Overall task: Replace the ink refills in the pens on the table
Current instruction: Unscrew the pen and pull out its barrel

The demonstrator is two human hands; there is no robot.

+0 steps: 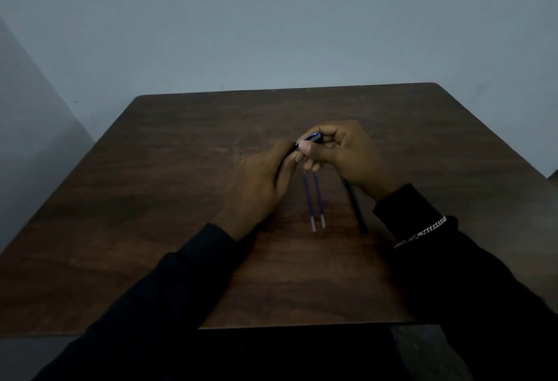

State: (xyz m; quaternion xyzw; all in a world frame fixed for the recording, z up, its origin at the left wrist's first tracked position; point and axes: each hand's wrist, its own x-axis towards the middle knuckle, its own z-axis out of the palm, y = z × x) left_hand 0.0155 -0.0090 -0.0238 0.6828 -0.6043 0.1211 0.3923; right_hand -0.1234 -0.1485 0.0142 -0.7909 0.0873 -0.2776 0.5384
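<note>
head view: we only have this one camera, and the light is dim
pen [312,137]: blue, held in the air over the middle of the counter [181,169], between both hands
right hand [347,157]: fingers [332,134] curled round the blue end, thumb pressed on from below
left hand [262,181]: fingers drawn together and pinching the pen's other end; too dark for us to tell which part they hold
thin pale line: shows between the two grips; we cannot tell if it is a clip or a refill tip
refills [308,199]: two, lying side by side on the counter just below the hands, apart from each other, pale ends toward us
second pen [357,211]: dark, lying on the counter, partly hidden under the right wrist
handling, pen: we judge it light, stiff and smooth; hold each half near the joint, twist gently and do not bend it
handling, refills: we judge them very light and thin; they would roll or flick away easily, so pinch at mid-length and keep off the tip
edges: refills and second pen lie well in from every counter edge
room: open counter left, right and behind the hands; wall [271,18] just past the far edge
risk: the right sleeve and bracelet [422,232] are close to the second pen and could knock it
</note>
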